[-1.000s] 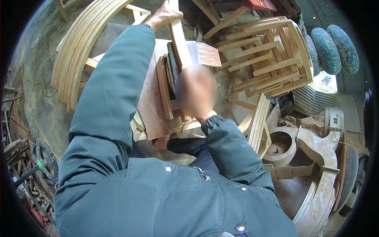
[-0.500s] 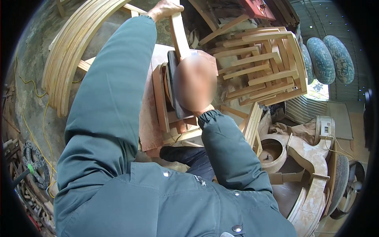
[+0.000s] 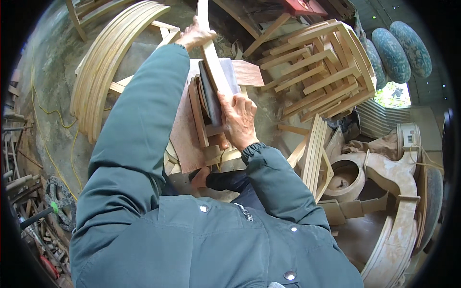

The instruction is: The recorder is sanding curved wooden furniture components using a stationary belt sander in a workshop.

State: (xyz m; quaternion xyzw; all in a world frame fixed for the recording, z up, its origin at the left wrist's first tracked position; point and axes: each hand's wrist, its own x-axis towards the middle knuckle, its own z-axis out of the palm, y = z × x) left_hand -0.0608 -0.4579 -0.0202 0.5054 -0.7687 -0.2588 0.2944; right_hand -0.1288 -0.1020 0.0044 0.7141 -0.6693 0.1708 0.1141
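A long, pale, slightly curved wooden strip [image 3: 214, 62] reaches from the top edge down to the middle of the view. Its farther part is wrapped by my left hand [image 3: 193, 35], thumb across the wood. My right hand [image 3: 240, 119] grips the near end, fingers curled over it. Right beside that end, on its left, stands a dark grey, belt-like band [image 3: 210, 93] set in a wooden housing [image 3: 198, 113]. Strip and band lie close together; I cannot tell whether they touch. Under them is a reddish-brown board top [image 3: 180, 139].
Curved wooden strips [image 3: 113, 62] are stacked on the left. At the right stand piled wooden frames [image 3: 331, 72], more strips [image 3: 314, 153] and a large pale machine with a round opening [image 3: 401, 173]. A yellow cord [image 3: 53, 113] trails over the concrete floor [image 3: 53, 86]. Scrap lies lower left.
The wooden strip has shifted, with more of its length showing beyond my left hand. My right hand, blurred before, now shows clearly at the near end. The whole view has tilted slightly.
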